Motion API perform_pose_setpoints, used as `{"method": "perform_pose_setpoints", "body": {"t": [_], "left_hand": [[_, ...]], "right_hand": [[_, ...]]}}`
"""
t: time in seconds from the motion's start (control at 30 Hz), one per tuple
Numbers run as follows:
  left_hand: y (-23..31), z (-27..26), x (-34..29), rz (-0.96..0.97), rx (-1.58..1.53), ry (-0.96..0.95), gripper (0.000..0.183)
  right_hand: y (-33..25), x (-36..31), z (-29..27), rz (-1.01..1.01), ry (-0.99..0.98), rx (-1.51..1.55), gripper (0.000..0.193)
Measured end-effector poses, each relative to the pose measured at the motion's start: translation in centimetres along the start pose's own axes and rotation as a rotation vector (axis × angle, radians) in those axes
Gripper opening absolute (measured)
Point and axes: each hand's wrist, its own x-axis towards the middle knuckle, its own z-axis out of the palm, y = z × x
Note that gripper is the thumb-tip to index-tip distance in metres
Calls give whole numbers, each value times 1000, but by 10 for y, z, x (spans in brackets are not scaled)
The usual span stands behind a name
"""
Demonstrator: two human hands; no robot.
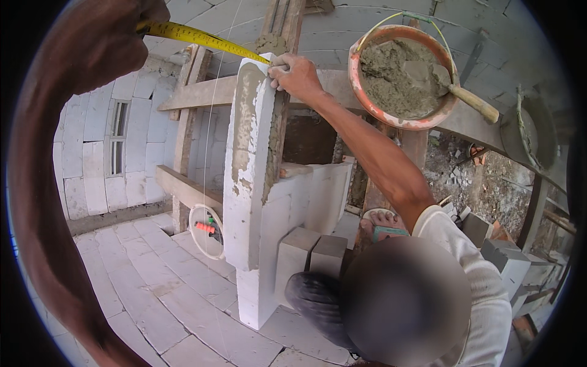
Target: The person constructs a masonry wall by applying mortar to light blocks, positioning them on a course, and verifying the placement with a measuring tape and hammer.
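Note:
My left hand (116, 43) is up at the top left, its fingers closed around the end of a yellow tape measure (205, 41). The blade stretches right and slightly down to the top of a narrow white block wall (263, 116). There a co-worker's hand (296, 74) pinches the blade's other end against the block's corner. Grey mortar (247, 101) is smeared along the wall's upper face. The tape's case, if my hand holds it, is hidden. My right hand is out of view.
An orange-rimmed bucket (356, 79) of mortar holds a wooden-handled trowel (474, 103). Below me a co-worker in a white shirt (471, 263) crouches by grey blocks (299, 257). A thin string (212, 116) hangs left of the wall, past a white pail (194, 229). Wooden beams (202, 95) cross behind.

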Motion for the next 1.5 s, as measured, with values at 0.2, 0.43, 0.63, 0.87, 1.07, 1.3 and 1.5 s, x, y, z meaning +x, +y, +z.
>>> {"method": "perform_pose_setpoints", "body": {"t": [0.2,0.43,0.63,0.87,1.07,1.3,1.5], "left_hand": [[24,7,12,-104,186,155,50],[30,-6,28,-201,190,-70,55],[18,8,26,-207,325,-32,55],[25,8,26,-277,360,-40,60],[10,16,7,-257,131,-97,60],[36,-4,-148,-211,-414,-203,51],[114,-89,-219,-440,-210,-646,60]], "right_hand": [[1,12,15,-187,128,-303,22],[3,15,15,-147,125,-355,23],[5,15,20,-276,189,-392,24],[3,11,12,-212,119,-438,27],[5,-2,16,-248,76,-409,24],[-15,-150,36,-347,-351,-148,16],[-9,-260,97,-413,-500,75,10]]}}
